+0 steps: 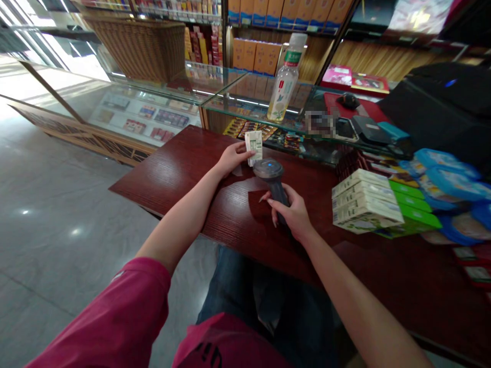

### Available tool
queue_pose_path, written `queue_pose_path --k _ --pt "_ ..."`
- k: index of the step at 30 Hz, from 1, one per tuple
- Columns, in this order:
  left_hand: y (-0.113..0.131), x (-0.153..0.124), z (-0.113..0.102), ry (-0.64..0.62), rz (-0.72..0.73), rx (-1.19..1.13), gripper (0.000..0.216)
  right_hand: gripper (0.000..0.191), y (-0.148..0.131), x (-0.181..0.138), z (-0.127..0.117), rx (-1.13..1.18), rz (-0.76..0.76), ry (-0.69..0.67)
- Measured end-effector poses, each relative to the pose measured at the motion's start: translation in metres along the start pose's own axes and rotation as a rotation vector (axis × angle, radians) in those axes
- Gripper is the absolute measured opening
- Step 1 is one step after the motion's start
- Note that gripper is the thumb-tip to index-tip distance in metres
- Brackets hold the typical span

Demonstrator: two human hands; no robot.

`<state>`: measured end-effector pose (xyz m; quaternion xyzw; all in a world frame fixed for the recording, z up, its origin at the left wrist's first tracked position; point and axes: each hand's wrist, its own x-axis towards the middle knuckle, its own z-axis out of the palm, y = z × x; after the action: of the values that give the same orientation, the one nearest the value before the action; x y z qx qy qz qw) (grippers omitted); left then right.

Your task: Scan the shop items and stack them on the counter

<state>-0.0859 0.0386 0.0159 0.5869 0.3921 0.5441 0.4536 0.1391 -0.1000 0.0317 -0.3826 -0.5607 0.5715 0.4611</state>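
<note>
Upper left of frame: one big wicker basket (143,46), contents hidden. At right: one stack of green-and-white boxes (378,207), at least three. Top center: one bottle (286,79), upright on glass counter (215,97). Center: right hand (293,212) wrapped around one scanner (270,176); left hand (232,158) pinching one small pack (253,147) just above scanner head.

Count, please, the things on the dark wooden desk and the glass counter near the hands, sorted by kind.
Small pack, held upright in left hand: 1
Barcode scanner, gripped by right hand: 1
Drink bottle on the glass counter: 1
Stacked green and white cartons: 3
Total: 6
</note>
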Motion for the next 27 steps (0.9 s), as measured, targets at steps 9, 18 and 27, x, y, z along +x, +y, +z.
queue_pose_path --k 9,18,27 --pt "-0.002 0.002 -0.016 -0.089 0.009 -0.043 0.073 0.032 0.002 0.000 -0.004 0.033 -0.077 0.085" --pt "0.018 -0.016 -0.046 -0.183 -0.075 0.161 0.059 0.033 0.008 0.009 -0.017 0.078 -0.135 0.256" --pt "0.015 -0.013 -0.002 0.073 -0.054 0.296 0.049 0.051 0.003 -0.002 -0.018 -0.016 -0.261 0.444"
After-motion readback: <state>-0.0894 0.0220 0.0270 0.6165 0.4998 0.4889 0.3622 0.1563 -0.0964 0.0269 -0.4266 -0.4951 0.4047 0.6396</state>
